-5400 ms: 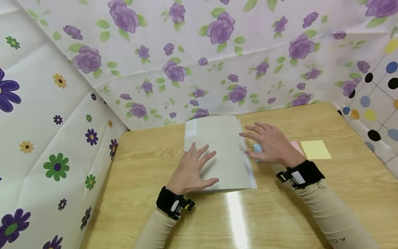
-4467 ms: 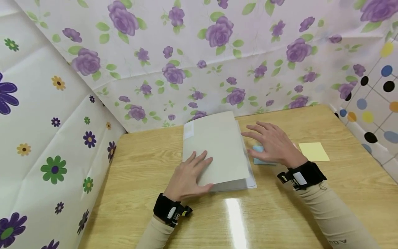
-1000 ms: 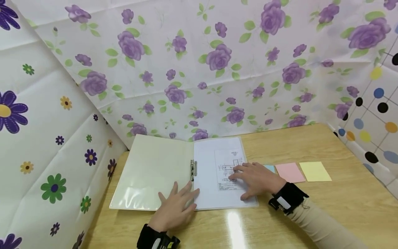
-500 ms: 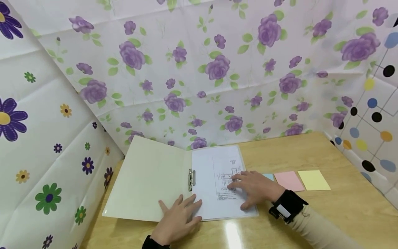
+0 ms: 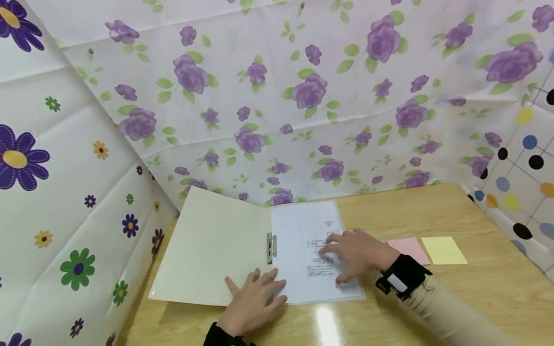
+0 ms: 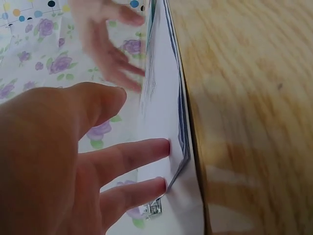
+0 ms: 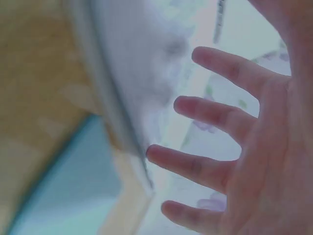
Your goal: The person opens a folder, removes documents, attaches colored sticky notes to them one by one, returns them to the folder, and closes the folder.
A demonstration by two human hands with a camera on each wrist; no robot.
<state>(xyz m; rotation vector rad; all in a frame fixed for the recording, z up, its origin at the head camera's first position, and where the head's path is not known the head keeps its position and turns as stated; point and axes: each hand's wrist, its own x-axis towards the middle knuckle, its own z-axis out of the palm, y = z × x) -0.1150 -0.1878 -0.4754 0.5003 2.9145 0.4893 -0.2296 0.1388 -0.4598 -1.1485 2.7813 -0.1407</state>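
Note:
A cream folder lies spread open on the table, its left cover tilted up a little at the outer edge. Along its spine sits a metal clip. White sheets in clear sleeves fill the right side, the top one printed with a line drawing. My left hand rests at the folder's lower middle with fingers spread, fingertips on the sheet's lower left corner, as the left wrist view shows. Over the right part of the sheet my right hand is spread, fingers straight and apart, holding nothing.
Right of the folder lie a pink sticky note and a yellow sticky note. A blue note is mostly hidden behind the right hand in the head view. Floral sheeting walls the table's back and sides.
Earlier the folder was closed; its cover has swung over to the left, baring the sheets. The right hand has moved from beside the folder onto the page. Over the last second the hands barely shift.

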